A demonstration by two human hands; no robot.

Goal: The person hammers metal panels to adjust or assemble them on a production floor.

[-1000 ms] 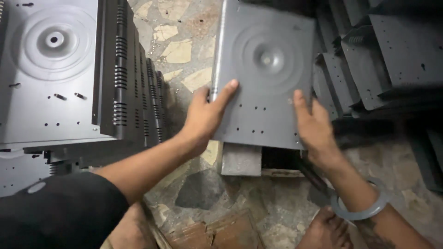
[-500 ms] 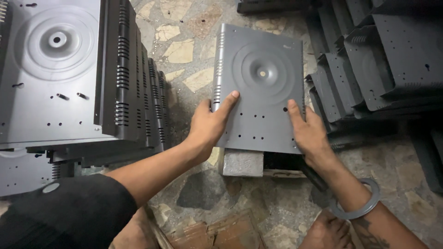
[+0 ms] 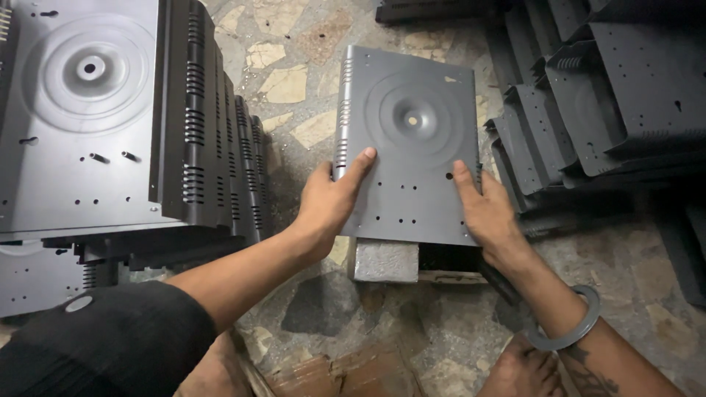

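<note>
A dark grey sheet-metal panel with a round pressed dish, small holes and side vent slots lies flat over a low support. My left hand grips its lower left edge, fingers on top. My right hand holds its lower right edge, palm down. A grey ring bangle sits on my right wrist. A grey block shows under the panel's near edge.
A tall stack of identical panels stands to the left. More dark panels lean in piles at the right. The floor is mottled stone. My bare foot is at the bottom.
The panel has come down and nearer to me, now resting lower over the block. Both hands stayed on its lower edges.
</note>
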